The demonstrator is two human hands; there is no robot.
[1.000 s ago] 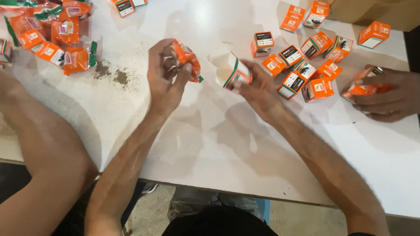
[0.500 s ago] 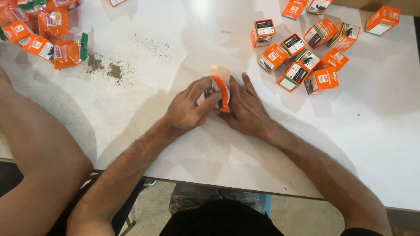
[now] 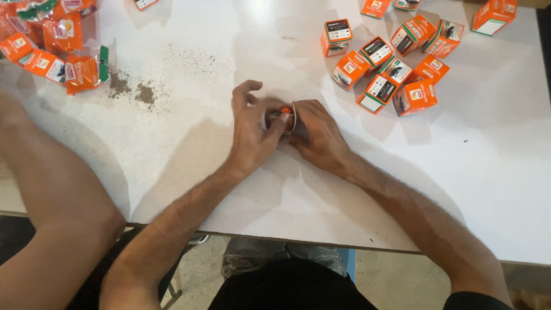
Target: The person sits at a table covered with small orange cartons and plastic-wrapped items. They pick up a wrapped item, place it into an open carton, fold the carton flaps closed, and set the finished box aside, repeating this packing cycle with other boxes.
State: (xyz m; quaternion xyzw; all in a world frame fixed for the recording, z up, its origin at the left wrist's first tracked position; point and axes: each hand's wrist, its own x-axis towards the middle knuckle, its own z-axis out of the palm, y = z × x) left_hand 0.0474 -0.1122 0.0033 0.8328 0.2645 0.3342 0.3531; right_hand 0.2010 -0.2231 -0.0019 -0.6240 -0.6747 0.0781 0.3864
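My left hand (image 3: 252,129) and my right hand (image 3: 318,132) meet at the middle of the white table (image 3: 172,166). Between them sits a small orange-and-white carton (image 3: 285,116), its open end turned toward my left hand. My right hand wraps the carton from the right. My left thumb and fingers press an orange packet into its open end; most of the packet is hidden by my fingers.
A cluster of several closed orange cartons (image 3: 384,72) lies at the back right. Orange foil packets (image 3: 60,49) are heaped at the back left. Dark spilled powder (image 3: 135,92) dirties the table beside them. Another person's arm (image 3: 51,189) rests along the left edge.
Both hands came down from apart to the table centre and joined. The packet has gone further into the carton. Another person's hand at the right has left the view.
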